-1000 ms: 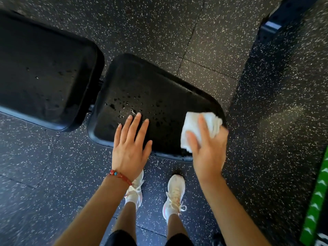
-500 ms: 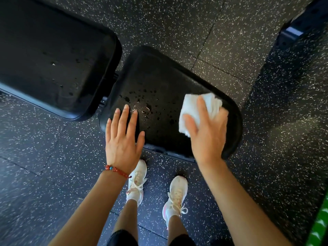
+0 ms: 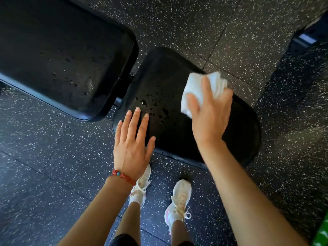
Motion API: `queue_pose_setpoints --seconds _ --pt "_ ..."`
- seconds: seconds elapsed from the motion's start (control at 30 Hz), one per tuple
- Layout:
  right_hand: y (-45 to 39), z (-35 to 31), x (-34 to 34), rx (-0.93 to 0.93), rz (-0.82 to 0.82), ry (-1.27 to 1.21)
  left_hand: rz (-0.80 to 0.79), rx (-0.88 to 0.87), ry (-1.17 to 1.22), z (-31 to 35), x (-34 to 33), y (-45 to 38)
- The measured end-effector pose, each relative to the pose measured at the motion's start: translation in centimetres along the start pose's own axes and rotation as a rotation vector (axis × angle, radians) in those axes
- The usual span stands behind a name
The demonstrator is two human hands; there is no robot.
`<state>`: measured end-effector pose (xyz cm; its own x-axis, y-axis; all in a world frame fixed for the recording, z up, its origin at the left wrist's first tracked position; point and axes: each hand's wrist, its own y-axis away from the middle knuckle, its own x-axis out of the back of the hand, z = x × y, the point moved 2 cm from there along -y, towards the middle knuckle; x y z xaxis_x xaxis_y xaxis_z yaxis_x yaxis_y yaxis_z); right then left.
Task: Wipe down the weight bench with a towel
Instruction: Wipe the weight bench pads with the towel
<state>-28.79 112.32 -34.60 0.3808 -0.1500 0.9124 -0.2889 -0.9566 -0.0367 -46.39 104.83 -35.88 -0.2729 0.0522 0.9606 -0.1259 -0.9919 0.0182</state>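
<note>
floor: black rubber tiles [image 3: 177, 18] with white flecks, seams visible | lower centre: 2 white lace-up shoes [image 3: 179, 201] on floor | left wrist: red beaded bracelet [image 3: 123, 176] | lower right corner: green strip [image 3: 321, 235] | upper right: dark object [image 3: 305, 39], blurred

Black white-speckled rubber floor tiles [image 3: 230, 32]; green strip [image 3: 321, 235] bottom right.

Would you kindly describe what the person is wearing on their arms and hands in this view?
Both forearms are bare, with no sleeves or gloves showing. The left hand has a braided red cord bracelet around its wrist, with a small turquoise-blue bead set in it. The right hand shows no ring, watch or band on its wrist or fingers.
</note>
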Motion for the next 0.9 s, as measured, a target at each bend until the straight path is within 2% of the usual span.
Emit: queue_pose_setpoints --seconds 0.17,0.3,0.43,0.57,0.7,0.8,0.9 --pt "9.4 -0.7 0.7 0.091 -0.129 0.008 -0.011 -0.038 0.029 -0.6 0.4 0.0" --pt "6.5 -1.6 0.3 0.127 -0.097 0.025 -0.018 -0.082 0.081 -1.2 0.9 -0.3" --pt "0.2 -3.7 -1.4 0.034 -0.023 0.031 0.037 -0.095 0.093 -3.1 1.7 -1.1" --pt "3.4 -4.7 -1.9 -0.003 -0.040 0.005 0.124 -0.010 0.043 -6.6 2.9 -2.7" --pt "8.4 -5.9 -1.9 0.080 -0.102 -0.017 0.100 0.051 0.007 -9.5 3.2 -3.7" --pt "6.3 -6.3 -2.0 0.096 -0.082 -0.029 0.064 0.027 -0.019 -10.3 2.8 -3.6" --pt "0.9 -7.5 -3.0 0.029 -0.026 -0.020 0.069 0.007 -0.037 -10.6 2.5 -3.6"
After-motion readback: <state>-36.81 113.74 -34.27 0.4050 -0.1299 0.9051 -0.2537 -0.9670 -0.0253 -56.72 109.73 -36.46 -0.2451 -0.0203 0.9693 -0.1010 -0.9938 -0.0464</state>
